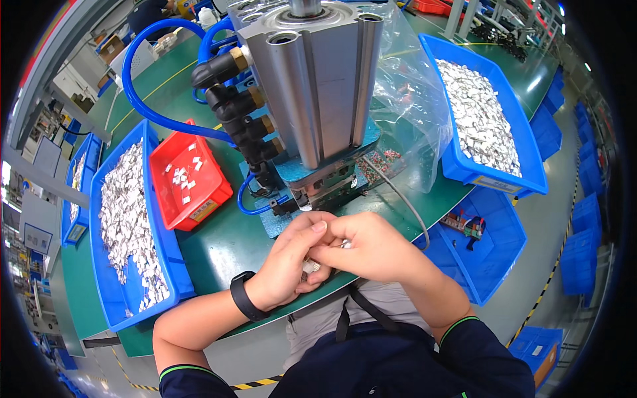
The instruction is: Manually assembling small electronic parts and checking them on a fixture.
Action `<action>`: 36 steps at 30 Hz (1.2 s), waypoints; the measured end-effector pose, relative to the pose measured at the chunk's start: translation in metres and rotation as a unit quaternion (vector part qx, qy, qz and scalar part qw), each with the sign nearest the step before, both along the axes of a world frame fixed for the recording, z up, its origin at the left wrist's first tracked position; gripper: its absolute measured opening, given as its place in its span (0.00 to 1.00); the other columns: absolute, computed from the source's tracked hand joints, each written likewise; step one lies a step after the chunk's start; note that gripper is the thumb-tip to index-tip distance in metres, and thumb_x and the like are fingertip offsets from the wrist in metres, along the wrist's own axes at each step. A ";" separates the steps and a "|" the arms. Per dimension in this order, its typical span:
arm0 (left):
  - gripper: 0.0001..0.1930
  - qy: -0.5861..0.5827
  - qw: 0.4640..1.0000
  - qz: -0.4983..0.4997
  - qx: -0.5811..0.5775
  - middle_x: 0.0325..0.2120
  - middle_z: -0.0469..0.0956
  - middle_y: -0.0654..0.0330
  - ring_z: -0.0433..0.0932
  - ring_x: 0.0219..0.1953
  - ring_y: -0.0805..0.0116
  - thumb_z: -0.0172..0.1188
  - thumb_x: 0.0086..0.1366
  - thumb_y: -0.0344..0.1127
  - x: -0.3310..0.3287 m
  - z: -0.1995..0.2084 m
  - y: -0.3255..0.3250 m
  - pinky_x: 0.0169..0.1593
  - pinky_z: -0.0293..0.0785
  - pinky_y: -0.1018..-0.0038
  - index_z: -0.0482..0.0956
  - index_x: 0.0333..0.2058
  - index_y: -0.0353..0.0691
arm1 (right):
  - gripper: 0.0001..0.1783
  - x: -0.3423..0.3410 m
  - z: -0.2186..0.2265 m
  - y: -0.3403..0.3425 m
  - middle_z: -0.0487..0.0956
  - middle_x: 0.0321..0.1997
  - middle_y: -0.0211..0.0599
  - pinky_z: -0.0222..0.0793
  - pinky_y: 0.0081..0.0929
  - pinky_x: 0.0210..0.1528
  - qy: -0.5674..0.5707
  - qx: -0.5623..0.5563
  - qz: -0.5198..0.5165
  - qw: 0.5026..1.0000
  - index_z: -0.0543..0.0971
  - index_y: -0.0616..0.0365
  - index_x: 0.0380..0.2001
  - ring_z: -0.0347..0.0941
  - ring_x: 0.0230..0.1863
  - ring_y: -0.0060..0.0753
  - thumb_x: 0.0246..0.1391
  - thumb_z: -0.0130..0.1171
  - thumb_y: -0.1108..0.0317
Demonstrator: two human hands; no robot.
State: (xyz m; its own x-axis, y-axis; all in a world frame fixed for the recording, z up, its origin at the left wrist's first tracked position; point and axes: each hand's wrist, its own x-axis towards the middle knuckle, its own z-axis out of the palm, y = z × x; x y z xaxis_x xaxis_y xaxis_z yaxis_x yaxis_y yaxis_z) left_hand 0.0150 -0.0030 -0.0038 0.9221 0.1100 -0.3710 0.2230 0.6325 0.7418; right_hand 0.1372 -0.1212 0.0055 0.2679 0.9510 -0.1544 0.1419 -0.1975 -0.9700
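Observation:
Both hands meet in front of a pneumatic press (312,86), close to the table's near edge. Small white parts (310,266) show in my left hand (292,255), whose fingers curl round them. My right hand (365,249) is closed against the left one, fingertips together, with a bit of white at its fingers; most of what it pinches is hidden. The press has a silver cylinder body and a metal tool (332,189) at its foot, just beyond my fingers.
Blue bins of small white parts stand left (174,292) and right (534,174). Beside the left one is a red tray (222,192) with several white pieces. Blue air hoses (133,86) loop left of the press. A clear plastic bag (424,113) lies right of it. Lower right is another blue bin (497,265).

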 end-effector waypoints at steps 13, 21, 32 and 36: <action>0.11 -0.019 0.999 0.019 0.047 0.26 0.70 0.62 0.60 0.12 0.82 0.54 0.67 0.37 -0.004 -0.009 -0.006 0.14 0.50 0.83 0.71 0.43 0.37 | 0.09 0.029 -0.003 -0.010 0.70 0.16 0.28 0.43 0.12 0.12 0.268 -0.005 -0.107 0.957 0.78 0.65 0.29 0.56 0.12 0.09 0.52 0.62 0.69; 0.09 -0.028 0.998 0.011 0.059 0.26 0.72 0.62 0.60 0.12 0.83 0.54 0.67 0.34 -0.005 -0.015 -0.005 0.13 0.50 0.84 0.73 0.42 0.36 | 0.08 0.033 -0.004 -0.013 0.70 0.16 0.29 0.42 0.13 0.11 0.307 -0.007 -0.081 0.948 0.78 0.65 0.28 0.56 0.11 0.10 0.52 0.62 0.70; 0.05 -0.013 0.998 0.054 -0.007 0.26 0.75 0.58 0.58 0.11 0.82 0.52 0.66 0.30 -0.001 -0.008 -0.001 0.12 0.48 0.84 0.70 0.39 0.38 | 0.11 0.018 -0.018 -0.023 0.76 0.24 0.27 0.62 0.14 0.26 0.097 0.059 -0.114 0.987 0.79 0.64 0.29 0.67 0.26 0.11 0.51 0.64 0.65; 0.04 -0.012 0.998 0.058 -0.026 0.26 0.74 0.58 0.58 0.11 0.81 0.51 0.67 0.31 -0.001 -0.007 0.001 0.12 0.48 0.84 0.69 0.39 0.40 | 0.08 0.011 -0.010 -0.018 0.75 0.24 0.25 0.62 0.14 0.28 0.169 0.037 -0.121 0.978 0.79 0.64 0.30 0.67 0.27 0.12 0.52 0.64 0.69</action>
